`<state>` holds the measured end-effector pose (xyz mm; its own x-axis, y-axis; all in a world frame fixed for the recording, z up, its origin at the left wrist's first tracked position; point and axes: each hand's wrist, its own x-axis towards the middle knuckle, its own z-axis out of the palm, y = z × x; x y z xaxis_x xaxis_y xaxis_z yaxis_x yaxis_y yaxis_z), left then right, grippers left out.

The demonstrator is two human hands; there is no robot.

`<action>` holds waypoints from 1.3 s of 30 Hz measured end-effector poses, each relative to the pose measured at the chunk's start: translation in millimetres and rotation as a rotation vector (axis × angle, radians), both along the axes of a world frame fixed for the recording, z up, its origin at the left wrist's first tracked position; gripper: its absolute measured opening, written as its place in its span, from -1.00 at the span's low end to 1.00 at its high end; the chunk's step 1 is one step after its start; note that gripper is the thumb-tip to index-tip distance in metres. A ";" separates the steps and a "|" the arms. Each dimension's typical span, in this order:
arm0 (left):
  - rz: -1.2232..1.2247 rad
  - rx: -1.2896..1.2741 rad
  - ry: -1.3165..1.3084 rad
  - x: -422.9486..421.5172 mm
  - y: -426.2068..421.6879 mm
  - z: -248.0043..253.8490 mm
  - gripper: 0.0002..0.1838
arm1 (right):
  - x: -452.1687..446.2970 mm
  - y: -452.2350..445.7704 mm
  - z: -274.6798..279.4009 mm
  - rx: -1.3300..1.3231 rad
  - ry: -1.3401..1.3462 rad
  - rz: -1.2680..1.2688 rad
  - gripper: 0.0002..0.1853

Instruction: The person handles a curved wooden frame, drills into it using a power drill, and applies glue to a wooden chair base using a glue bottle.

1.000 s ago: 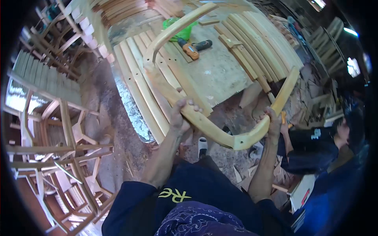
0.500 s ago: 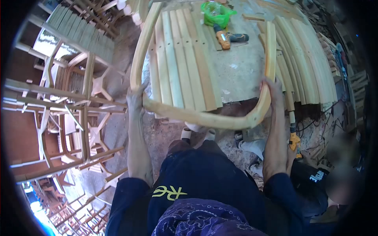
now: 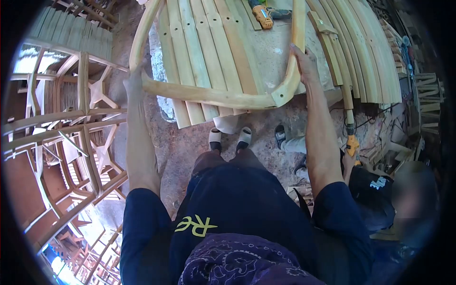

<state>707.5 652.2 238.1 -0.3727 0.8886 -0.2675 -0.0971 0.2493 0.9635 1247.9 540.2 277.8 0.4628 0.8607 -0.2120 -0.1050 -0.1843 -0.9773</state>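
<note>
The curved wooden frame (image 3: 213, 96) has swung from a slant to nearly square across the body, and the left hand (image 3: 134, 83) has shifted from its near bar to the left corner. That bar runs left to right between the hands, with both side arms pointing far. The left hand is closed round the corner, its fingers blurred; the right hand (image 3: 308, 65) is curled round the right side arm, just beyond the near right corner. The frame is over the near part of the bench (image 3: 271, 59) — contact with the slats (image 3: 202, 61) is unclear.
</note>
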 end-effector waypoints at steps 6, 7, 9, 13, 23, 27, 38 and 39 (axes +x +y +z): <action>-0.209 0.014 -0.018 2.6 46.3 23.2 -0.59 | -36.8 -40.6 -12.8 0.042 0.103 -0.211 -0.54; -0.195 -0.014 0.004 5.7 53.4 22.0 -0.58 | -43.3 -44.9 -15.5 0.042 0.102 -0.242 -0.54; -0.259 0.113 -0.038 14.4 63.2 17.0 -0.48 | -62.1 -50.5 -16.3 0.074 0.126 -0.295 -0.59; -0.327 0.219 -0.092 21.8 92.7 -1.6 -0.36 | -98.7 -59.9 -31.4 0.164 0.151 -0.411 -0.62; -0.359 0.411 0.499 68.7 68.7 -11.1 0.17 | -139.5 -64.6 -36.9 0.137 0.124 -0.462 -0.64; -0.312 0.525 0.866 86.8 48.8 -22.6 0.20 | -97.9 -111.1 -46.2 -0.059 0.020 -0.209 -0.62; -0.270 0.212 1.070 120.1 11.5 25.4 0.24 | -43.2 -307.1 10.8 -0.274 -0.483 -0.543 -0.38; -0.259 0.310 1.072 122.3 5.3 33.5 0.18 | -42.5 -318.4 24.2 -0.316 -0.539 -0.571 -0.38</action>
<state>829.9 657.5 271.6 -0.0728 0.9442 0.3212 0.8312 -0.1206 0.5428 1205.4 221.8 302.0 0.9156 0.4011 -0.0290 0.2004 -0.5176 -0.8318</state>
